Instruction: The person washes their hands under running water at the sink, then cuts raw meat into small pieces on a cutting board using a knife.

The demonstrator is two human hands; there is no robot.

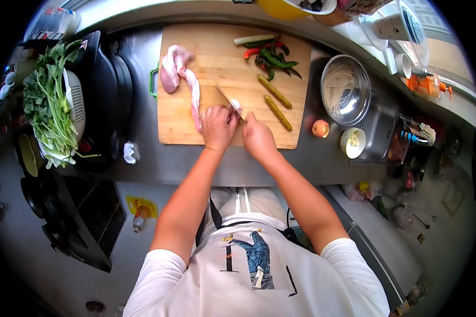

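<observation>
On the wooden cutting board (211,58), my right hand (259,137) is closed around the handle of a knife (227,97). Its blade slants up and left across the board. My left hand (218,128) is closed beside the blade, fingers curled down on a small piece of meat mostly hidden beneath them. A pale pink bit (237,106) lies against the blade's right side. Left of my left hand stretches a long strip of raw pink meat (192,95), with a thicker lump at its far end. Pickled green pods (278,112) lie to the right of the knife.
Green and red chillies (275,58) and a pale stalk (254,39) occupy the board's far right. Beyond it are a steel bowl of white noodles (339,90), an onion (320,128), a small bowl of chopped pieces (353,142) and a sink (378,127). Leafy greens (50,105) sit left.
</observation>
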